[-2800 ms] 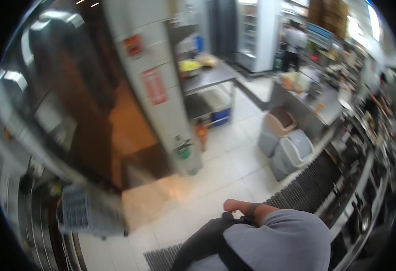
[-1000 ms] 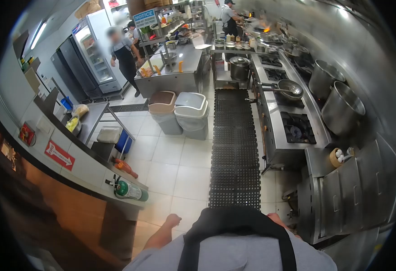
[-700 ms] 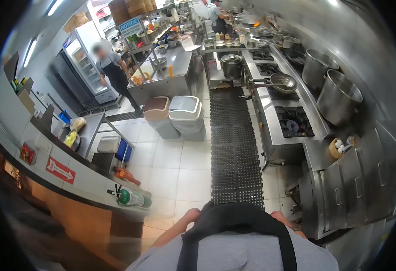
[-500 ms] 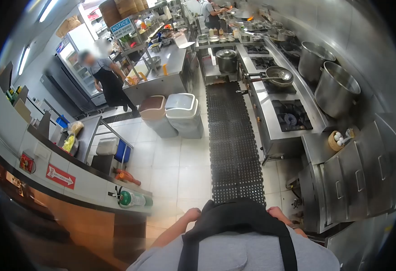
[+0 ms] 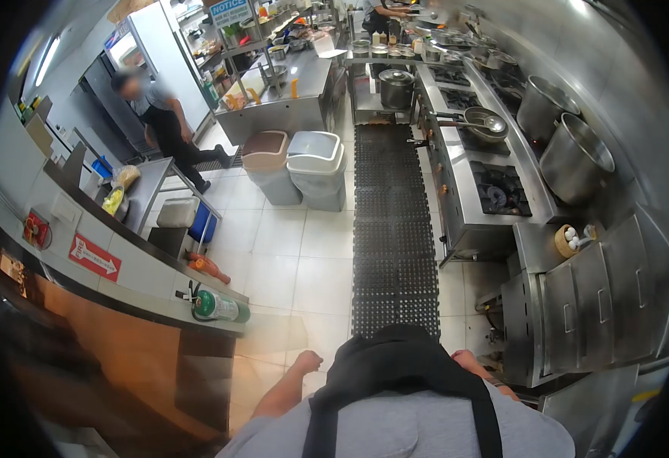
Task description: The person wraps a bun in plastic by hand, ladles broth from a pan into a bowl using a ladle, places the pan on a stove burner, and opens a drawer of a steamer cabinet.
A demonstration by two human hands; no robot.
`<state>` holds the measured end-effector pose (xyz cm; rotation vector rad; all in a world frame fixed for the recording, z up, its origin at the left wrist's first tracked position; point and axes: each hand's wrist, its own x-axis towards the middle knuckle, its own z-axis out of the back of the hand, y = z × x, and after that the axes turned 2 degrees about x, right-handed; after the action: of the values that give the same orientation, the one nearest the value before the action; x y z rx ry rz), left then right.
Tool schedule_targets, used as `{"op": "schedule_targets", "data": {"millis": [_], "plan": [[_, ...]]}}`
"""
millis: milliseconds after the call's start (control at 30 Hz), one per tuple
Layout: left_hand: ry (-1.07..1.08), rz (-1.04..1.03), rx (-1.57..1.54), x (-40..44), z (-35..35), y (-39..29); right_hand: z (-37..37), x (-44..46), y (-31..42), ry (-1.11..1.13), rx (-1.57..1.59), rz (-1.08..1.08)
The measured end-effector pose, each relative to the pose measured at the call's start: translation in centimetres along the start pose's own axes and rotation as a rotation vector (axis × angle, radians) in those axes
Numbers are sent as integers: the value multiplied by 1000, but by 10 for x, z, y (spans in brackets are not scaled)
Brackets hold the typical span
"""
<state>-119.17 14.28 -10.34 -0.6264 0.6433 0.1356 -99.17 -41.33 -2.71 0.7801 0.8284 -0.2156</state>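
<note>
My left hand (image 5: 308,361) hangs beside my black apron (image 5: 384,362), its fingers curled into a loose fist. Nothing shows in it, and a small gap separates it from the cloth. On the other side, my right hand (image 5: 465,359) is close to the apron's right edge. Its fingers look curled too, with no object visible, though the apron partly hides them. Ahead of me a black perforated rubber mat (image 5: 394,229) runs along the tiled floor.
At right stand a gas range (image 5: 494,191), a wok (image 5: 485,126), tall stockpots (image 5: 576,159) and steel drawers (image 5: 571,305). Two lidded bins (image 5: 315,164) stand left of the mat. A green fire extinguisher (image 5: 220,305) lies on the left ledge. A co-worker (image 5: 168,122) walks at far left.
My left hand has swung outward, away from the apron. My view has shifted slightly forward. The co-worker at left has stepped toward the steel side table.
</note>
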Motion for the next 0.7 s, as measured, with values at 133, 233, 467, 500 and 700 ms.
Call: {"op": "schedule_targets", "data": {"millis": [133,233,467,500,700], "plan": [[55,57,-127,-13,-48,2,-10,-6,-2,4,-204,65],[177,-55,72,-22,-77,-1,0,-19,-9,92,-418,43],[373,-183,377,-48,-99,10,-3,-41,24,1,-175,64],[371,-177,389,-52,-94,11,-6,-47,27,28,-195,47],[-219,531,-115,-53,-55,9,-11,-31,0,150,-551,243]]}}
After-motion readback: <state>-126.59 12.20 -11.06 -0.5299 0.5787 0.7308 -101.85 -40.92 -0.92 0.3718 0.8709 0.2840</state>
